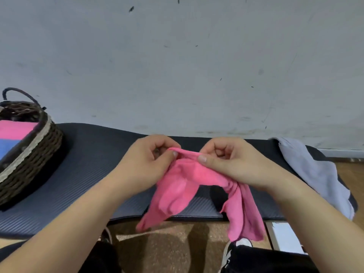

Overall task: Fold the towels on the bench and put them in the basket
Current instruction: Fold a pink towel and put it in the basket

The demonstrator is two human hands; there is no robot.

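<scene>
A pink towel (181,186) hangs crumpled above the front edge of the dark padded bench (94,166). My left hand (145,162) and my right hand (232,162) pinch its top edge close together, thumbs on top. Two loose ends of the towel droop past the bench front toward the floor. At the far left of the bench stands a dark wicker basket (33,154) with a handle; inside it lie a folded pink towel (15,130) and a folded blue towel (8,148). A pale grey towel (315,174) lies spread over the right end of the bench.
A scuffed grey wall rises right behind the bench. Below the bench front are a wooden floor (169,249), my two shoes and dark trouser legs, and a white flat object (285,237) at the lower right.
</scene>
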